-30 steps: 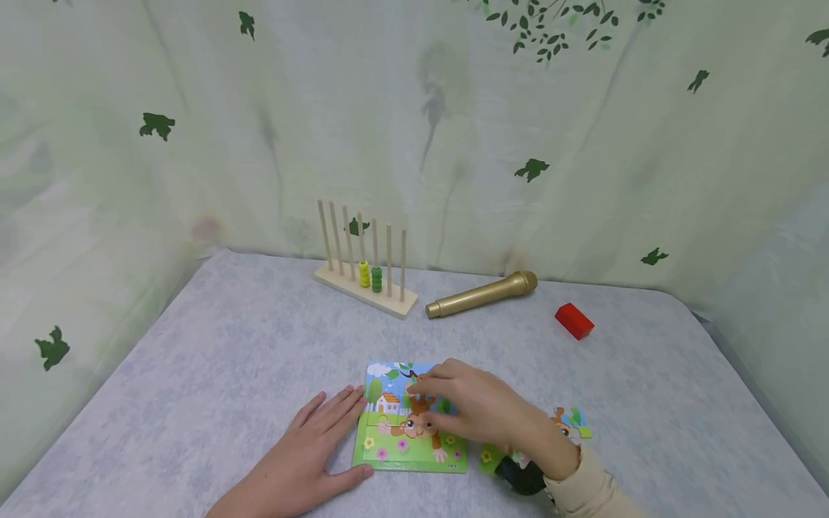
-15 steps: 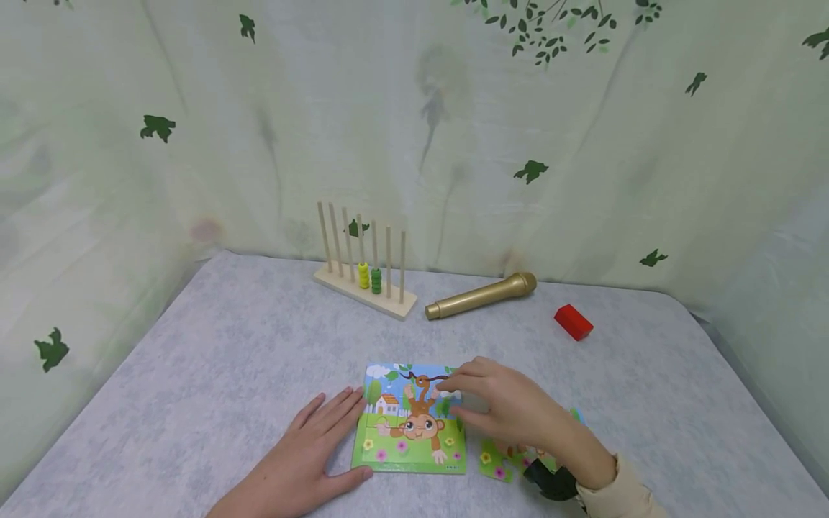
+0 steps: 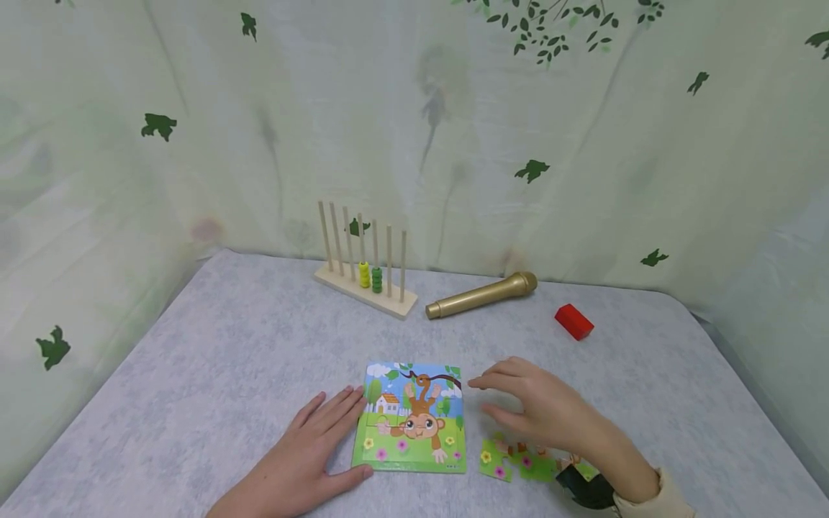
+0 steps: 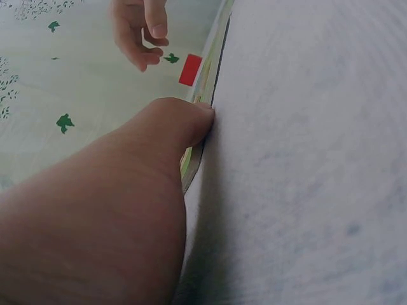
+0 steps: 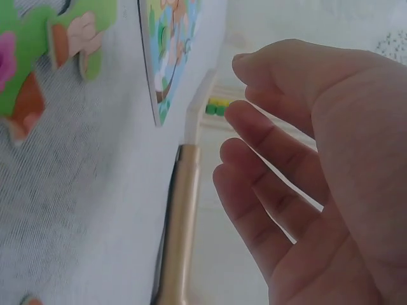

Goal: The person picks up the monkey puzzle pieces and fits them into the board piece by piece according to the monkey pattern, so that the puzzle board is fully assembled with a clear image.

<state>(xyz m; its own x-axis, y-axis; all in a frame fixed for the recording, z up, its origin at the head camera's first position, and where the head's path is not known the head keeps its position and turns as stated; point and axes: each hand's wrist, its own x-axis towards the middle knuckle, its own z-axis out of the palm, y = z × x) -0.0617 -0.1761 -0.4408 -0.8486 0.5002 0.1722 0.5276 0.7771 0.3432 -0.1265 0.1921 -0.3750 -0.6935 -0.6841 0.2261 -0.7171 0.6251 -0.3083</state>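
A square puzzle board (image 3: pixel 411 424) with a monkey hanging from a branch lies flat near the front of the table. My left hand (image 3: pixel 317 446) lies along its left side, fingers straight, fingertips and thumb touching the edge. To the right of the board my right hand (image 3: pixel 537 406) hovers with loosely bent fingers and nothing between them; the right wrist view shows the palm (image 5: pixel 343 190) bare. Loose puzzle pieces (image 3: pixel 495 460) with grass, flowers and brown parts lie below that hand, partly hidden by the wrist and its black strap.
Behind the board stands a wooden peg counting rack (image 3: pixel 369 291) with yellow and green beads. A gold toy microphone (image 3: pixel 482 296) lies beside it, and a red block (image 3: pixel 574 321) sits farther right. A leaf-printed curtain (image 3: pixel 414 129) closes off the back.
My right hand has moved off the board to the right, uncovering the monkey picture and its upper right part. My left hand has stayed at the board's left edge.
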